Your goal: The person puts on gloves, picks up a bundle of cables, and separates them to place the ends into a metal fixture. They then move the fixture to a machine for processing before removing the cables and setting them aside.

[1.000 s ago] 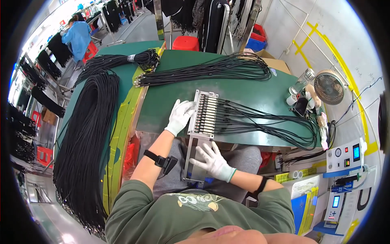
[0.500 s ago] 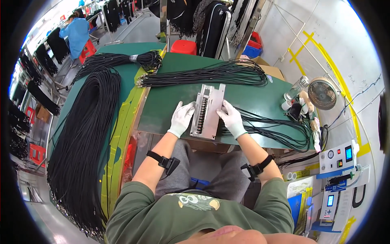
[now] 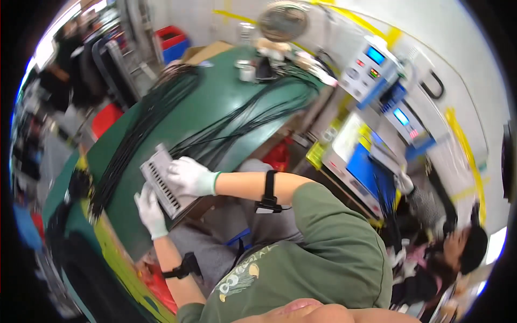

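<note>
A light metal fixture (image 3: 159, 182) with a row of dark slots lies tilted over the near left part of the green table. My left hand (image 3: 151, 213), in a white glove, grips its left edge with the fingers along the side. Across the plate on the other side is my right hand (image 3: 189, 176), also gloved in white, fingers bent and closed on the fixture. Its fingertips reach close to the slots. Thin black cables (image 3: 229, 123) run over the table from beyond the right hand. Motion blur softens the fingers.
A bundle of black cables (image 3: 142, 126) lies at the left on the green table (image 3: 218, 75). A fan (image 3: 283, 21) and a white cup (image 3: 247, 73) stand at the back. Control boxes (image 3: 371, 67) are at right. A co-worker's gloved hand (image 3: 404, 183) is by a blue surface.
The whole view has swung to the right, bringing the control boxes and a co-worker into sight. The fixture now appears farther left and tilted; my right hand covers more of its plate.
</note>
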Motion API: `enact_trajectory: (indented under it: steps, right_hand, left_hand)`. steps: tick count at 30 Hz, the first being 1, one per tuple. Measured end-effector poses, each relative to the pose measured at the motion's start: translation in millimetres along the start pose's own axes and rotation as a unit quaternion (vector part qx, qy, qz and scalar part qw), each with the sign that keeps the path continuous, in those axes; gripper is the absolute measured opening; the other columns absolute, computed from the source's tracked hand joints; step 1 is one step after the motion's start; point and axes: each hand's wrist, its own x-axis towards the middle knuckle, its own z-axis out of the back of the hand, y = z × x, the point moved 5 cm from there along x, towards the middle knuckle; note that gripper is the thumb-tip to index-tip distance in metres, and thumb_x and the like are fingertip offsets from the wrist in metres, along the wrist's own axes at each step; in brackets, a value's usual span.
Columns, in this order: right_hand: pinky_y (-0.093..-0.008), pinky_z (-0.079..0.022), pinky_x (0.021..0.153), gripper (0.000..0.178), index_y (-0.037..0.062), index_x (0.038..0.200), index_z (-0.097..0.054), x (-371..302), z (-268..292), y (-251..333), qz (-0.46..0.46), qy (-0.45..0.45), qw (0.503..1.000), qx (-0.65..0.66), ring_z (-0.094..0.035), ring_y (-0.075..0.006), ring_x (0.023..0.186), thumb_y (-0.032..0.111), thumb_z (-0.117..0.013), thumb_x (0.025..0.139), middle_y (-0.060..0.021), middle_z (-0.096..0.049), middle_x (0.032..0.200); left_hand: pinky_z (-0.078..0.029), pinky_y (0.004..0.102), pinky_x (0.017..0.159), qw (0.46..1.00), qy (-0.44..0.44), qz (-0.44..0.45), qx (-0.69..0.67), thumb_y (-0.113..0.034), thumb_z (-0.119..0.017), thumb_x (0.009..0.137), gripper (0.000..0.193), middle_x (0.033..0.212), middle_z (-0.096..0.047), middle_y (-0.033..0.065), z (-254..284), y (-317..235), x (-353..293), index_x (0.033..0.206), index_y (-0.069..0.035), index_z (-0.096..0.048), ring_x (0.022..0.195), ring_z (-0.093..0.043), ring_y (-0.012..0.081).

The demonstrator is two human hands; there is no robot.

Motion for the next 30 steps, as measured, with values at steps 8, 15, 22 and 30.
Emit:
enact_trajectory:
  steps: [8,15,22,30]
  right_hand:
    - [-0.0429,-0.046,0.094,0.045,0.0009,0.117,-0.062,-89,74,1,-0.165,-0.013,0.98,0.107,-0.057,-0.035,0.11,0.027,-0.071,0.081,-0.0184,-0.063,0.115]
    - [-0.0422,-0.048,0.092,0.03,0.0058,0.109,-0.068,-154,98,0,-0.385,-0.027,0.898,0.21,-0.062,-0.0321,0.104,0.026,-0.063,0.089,-0.013,-0.069,0.105]
    - [-0.0417,-0.049,0.083,0.019,0.0082,0.097,-0.07,-159,92,-4,-0.318,-0.075,0.936,0.13,-0.063,-0.029,0.093,0.024,-0.066,0.086,-0.0086,-0.07,0.092]
    - [-0.0396,-0.048,0.082,0.018,0.0094,0.094,-0.071,-166,100,-3,-0.286,-0.081,0.951,0.082,-0.063,-0.0262,0.09,0.025,-0.066,0.086,-0.006,-0.069,0.092]
  left_hand:
    - [-0.022,0.0431,0.117,0.998,0.031,-0.009,0.053,-0.022,-0.049,0.1,0.035,0.127,-0.063,0.0139,-9,-14,-2,0.125,-0.001,-0.061,0.126,-0.049,0.0317]
    - [-0.022,0.0431,0.117,0.997,0.06,-0.013,0.056,-0.025,-0.05,0.1,0.038,0.13,-0.061,0.0145,-4,-17,-4,0.127,-0.001,-0.06,0.129,-0.046,0.0344]
    - [-0.028,0.0429,0.113,0.995,0.058,-0.007,0.081,-0.026,-0.051,0.1,0.038,0.128,-0.062,0.0165,-5,-20,-1,0.126,0.0,-0.06,0.122,-0.051,0.0364]
    - [-0.04,0.0416,0.099,0.995,0.062,-0.002,0.079,-0.025,-0.052,0.099,0.039,0.12,-0.06,0.0208,-12,-31,2,0.127,0.0,-0.059,0.111,-0.055,0.0356]
